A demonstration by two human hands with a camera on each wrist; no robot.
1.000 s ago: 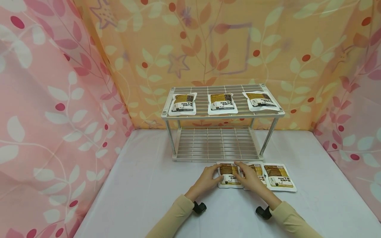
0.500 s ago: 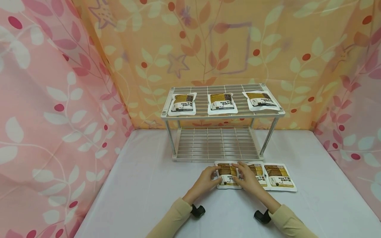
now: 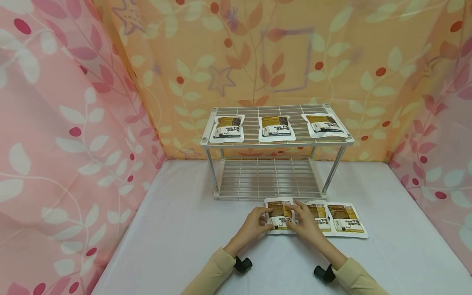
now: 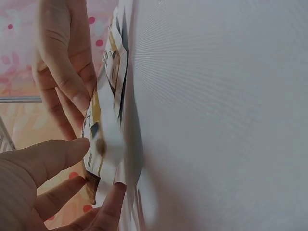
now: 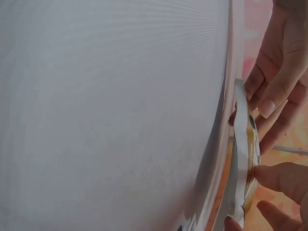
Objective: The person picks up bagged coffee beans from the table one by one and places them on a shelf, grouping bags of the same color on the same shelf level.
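Both the left hand [image 3: 252,222] and right hand [image 3: 307,223] pinch a rectangular white-and-brown pouch [image 3: 279,210] near a white two-tier wire rack [image 3: 250,145].

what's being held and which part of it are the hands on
The leftmost pouch on the table: the left hand grips it by its left side, the right hand by its right side.

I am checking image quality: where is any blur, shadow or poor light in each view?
Head: fairly even light, rack clear; left wrist: dimmer, near edge of the held pouch blurred, faint ripple pattern on the tabletop; right wrist: also dim, with shadow on the tabletop along the held pouch.
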